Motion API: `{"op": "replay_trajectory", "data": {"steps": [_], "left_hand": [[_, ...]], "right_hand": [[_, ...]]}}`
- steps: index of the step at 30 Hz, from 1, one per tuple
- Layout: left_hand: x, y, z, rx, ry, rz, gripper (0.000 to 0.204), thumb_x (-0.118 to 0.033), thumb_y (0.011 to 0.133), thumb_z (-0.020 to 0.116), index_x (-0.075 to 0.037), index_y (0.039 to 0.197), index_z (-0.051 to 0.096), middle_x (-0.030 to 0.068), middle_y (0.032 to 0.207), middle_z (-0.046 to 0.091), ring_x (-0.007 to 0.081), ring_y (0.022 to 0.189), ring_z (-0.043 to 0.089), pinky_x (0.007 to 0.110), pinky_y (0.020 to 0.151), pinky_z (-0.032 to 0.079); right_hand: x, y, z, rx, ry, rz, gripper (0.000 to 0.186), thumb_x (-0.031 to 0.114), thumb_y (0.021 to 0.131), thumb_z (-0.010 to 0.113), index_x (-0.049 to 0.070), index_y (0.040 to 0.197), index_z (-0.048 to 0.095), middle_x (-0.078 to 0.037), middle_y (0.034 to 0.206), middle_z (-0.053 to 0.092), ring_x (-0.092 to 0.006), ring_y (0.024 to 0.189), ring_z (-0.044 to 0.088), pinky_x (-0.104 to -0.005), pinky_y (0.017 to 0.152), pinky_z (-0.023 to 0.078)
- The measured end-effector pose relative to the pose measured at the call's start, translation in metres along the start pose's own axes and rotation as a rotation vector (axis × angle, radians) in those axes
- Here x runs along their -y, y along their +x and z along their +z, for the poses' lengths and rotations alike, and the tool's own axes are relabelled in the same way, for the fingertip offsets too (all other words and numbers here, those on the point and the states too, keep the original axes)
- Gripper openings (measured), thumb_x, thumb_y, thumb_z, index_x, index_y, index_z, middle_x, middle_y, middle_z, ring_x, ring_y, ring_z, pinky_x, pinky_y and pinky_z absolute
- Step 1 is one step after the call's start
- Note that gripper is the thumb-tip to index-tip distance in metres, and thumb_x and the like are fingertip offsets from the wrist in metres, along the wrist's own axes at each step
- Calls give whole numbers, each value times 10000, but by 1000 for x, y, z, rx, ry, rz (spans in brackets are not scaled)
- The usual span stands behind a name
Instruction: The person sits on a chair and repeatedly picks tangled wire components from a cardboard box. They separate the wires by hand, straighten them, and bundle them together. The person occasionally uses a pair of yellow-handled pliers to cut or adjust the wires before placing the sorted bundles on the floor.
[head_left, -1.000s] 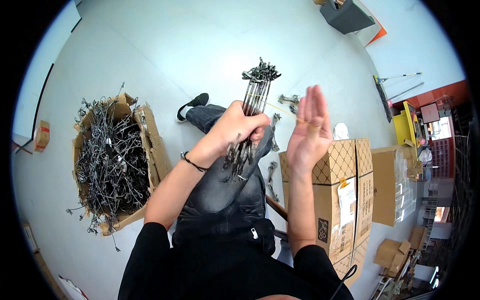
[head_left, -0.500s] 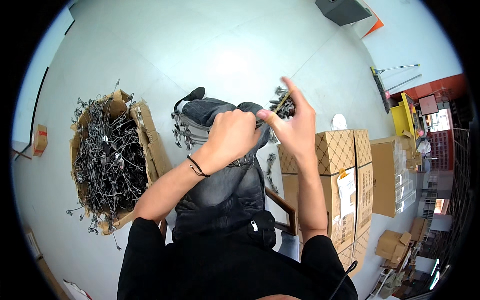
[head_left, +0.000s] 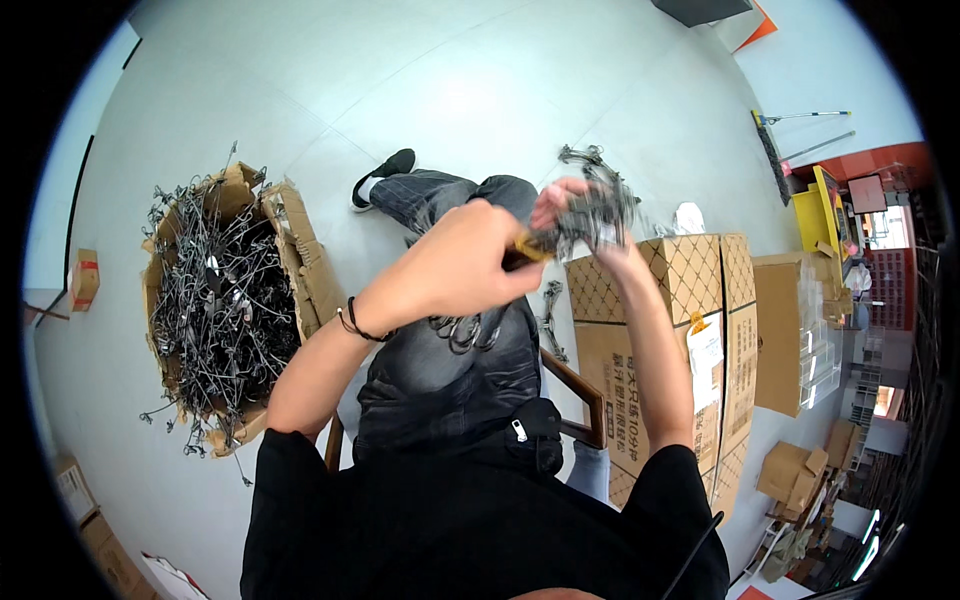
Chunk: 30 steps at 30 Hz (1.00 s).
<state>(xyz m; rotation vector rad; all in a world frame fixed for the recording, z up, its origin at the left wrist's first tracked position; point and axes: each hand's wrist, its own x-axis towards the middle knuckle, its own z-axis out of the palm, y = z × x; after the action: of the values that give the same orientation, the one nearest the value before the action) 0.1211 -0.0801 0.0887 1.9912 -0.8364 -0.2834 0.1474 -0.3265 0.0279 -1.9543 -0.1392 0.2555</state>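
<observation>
One bundle of dark metal wires (head_left: 590, 218), head view: lies crosswise over the lap, hooked end pointing right; a second ago it pointed away from the body. One left hand (head_left: 478, 255): clenched around the bundle's shaft, thumb toward the hooked end. One right hand (head_left: 563, 203): at the hooked end, fingers curled on its far side; whether it grips cannot be told. One yellow band (head_left: 532, 247): gathered at the left thumb, where a second ago it stretched across to the right hand; by judgement, the binding is well along, though not surely finished. Several wire loops (head_left: 467, 332): on the dark trousers (head_left: 425, 385) below the left hand; whether they belong to the bundle is unclear. Further wire pieces: one group (head_left: 550, 320) on the floor beside the patterned carton (head_left: 605, 375), another (head_left: 583, 155) beyond the right hand, partly covered. One worn cardboard box (head_left: 312, 262), left: heaped with loose tangled wires (head_left: 215, 310), unchanged. Hard to make out: the hooked end, smeared by motion; the number of band turns; the right palm, behind metal; the bundle's middle, inside the left fist.
</observation>
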Motion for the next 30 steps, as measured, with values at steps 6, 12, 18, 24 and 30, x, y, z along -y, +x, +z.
{"op": "replay_trajectory", "data": {"steps": [6,12,18,24,30], "left_hand": [[16,23,-16,-499,-1189,-173,307,-238,983,640,-39,750,623,74,668,648,158,575,651,278,546,518],[48,23,-2,-752,-1560,-364,259,-290,1012,609,-76,866,614,70,899,689,201,871,700,341,826,593],[80,24,28,-730,-1908,-293,138,-156,1029,544,-57,1096,613,100,1122,670,240,1134,633,408,1013,521],[93,40,47,-925,-2135,-138,211,-196,1044,517,-32,1054,649,70,1129,691,213,1188,609,436,1096,469],[59,35,104,-762,-1986,-199,288,-298,1054,512,-62,1163,637,83,1214,667,212,1248,578,416,1113,451]], "right_hand": [[6,-42,54,336,430,-27,891,723,896,544,-83,1272,589,-182,1264,639,-289,1220,597,-418,1104,409],[3,-46,44,141,55,-213,636,432,820,749,-16,1257,636,-136,1325,588,-263,1251,550,-388,1102,370],[-30,-53,49,-340,651,-84,422,258,958,651,-41,1250,596,-143,1309,605,-208,1163,594,-331,991,455],[-61,-95,81,-603,729,87,376,226,1012,617,-38,1265,534,-151,1168,628,-216,1123,617,-334,939,507],[13,-40,83,-491,1305,-82,477,398,1000,600,2,1257,530,-210,1270,585,-308,1196,599,-446,1063,472]]}}
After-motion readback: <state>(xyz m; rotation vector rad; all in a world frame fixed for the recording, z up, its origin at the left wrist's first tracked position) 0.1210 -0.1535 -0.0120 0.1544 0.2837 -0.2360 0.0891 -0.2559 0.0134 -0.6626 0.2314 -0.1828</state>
